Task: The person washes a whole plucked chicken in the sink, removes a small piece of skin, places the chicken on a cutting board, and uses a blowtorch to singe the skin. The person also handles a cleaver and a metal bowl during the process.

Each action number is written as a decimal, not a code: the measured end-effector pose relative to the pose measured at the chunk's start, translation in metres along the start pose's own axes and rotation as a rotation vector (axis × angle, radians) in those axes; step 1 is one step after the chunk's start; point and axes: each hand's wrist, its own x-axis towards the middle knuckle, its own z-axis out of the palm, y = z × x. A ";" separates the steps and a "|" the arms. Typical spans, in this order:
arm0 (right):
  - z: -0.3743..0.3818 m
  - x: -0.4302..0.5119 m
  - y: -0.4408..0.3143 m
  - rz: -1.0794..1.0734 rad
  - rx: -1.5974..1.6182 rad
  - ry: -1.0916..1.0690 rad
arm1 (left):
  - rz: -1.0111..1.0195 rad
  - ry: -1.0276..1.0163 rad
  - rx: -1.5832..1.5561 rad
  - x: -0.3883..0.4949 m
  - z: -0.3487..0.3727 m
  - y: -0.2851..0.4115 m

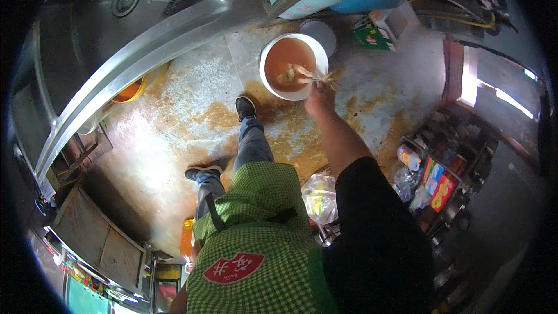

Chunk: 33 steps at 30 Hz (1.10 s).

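My right hand (320, 98) is closed on a bunch of pale, thin pieces (313, 77), perhaps vegetables or roots, at the near right rim of a white bucket (321, 54). Reddish-brown liquid (287, 54) fills much of the bucket, and the lower ends of the bunch hang over it. Some pale yellowish pieces (287, 73) show at the liquid's surface. A grey round lid (324, 37) lies on the floor just behind the bucket. My left hand is not clearly visible; only part of that arm (178, 301) shows beside the green checked apron.
A metal sink (165, 48) spans the upper left, with a yellow-rimmed container (139, 91) below it. The floor (209, 74) has brown stains. A plastic bag (320, 196) sits right of my legs, and a shelf with packages (440, 183) stands farther right. A green carton (372, 39) lies behind.
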 end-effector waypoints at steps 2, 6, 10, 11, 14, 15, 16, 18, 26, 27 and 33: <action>0.016 0.034 0.028 0.021 -0.061 0.032 | -0.051 0.009 0.018 -0.009 -0.005 0.008; 0.041 0.081 0.053 0.074 -0.176 -0.227 | -0.130 0.021 0.034 -0.029 -0.014 0.016; 0.061 0.092 0.049 0.122 0.009 -0.386 | -0.170 0.025 0.036 -0.041 -0.019 0.022; 0.064 0.088 0.048 0.108 0.109 -0.381 | -0.165 0.024 0.054 -0.040 -0.020 0.025; 0.072 0.067 0.046 0.208 0.132 -0.356 | -0.136 0.022 0.079 -0.035 -0.026 0.032; 0.074 0.059 0.046 0.173 0.085 -0.308 | -0.124 0.022 0.087 -0.032 -0.028 0.035; 0.075 0.050 0.045 0.144 0.044 -0.276 | -0.116 0.024 0.096 -0.030 -0.031 0.037; 0.077 0.039 0.040 0.174 0.062 -0.259 | -0.086 0.028 0.113 -0.029 -0.037 0.043; 0.077 0.035 0.012 0.278 0.363 -0.575 | -0.120 0.020 0.208 -0.045 -0.034 0.077; 0.073 0.034 0.010 0.252 0.363 -0.578 | -0.113 0.007 0.206 -0.043 -0.035 0.080; 0.016 0.010 0.014 0.216 0.440 -0.504 | 0.051 -0.019 0.218 -0.015 -0.046 0.059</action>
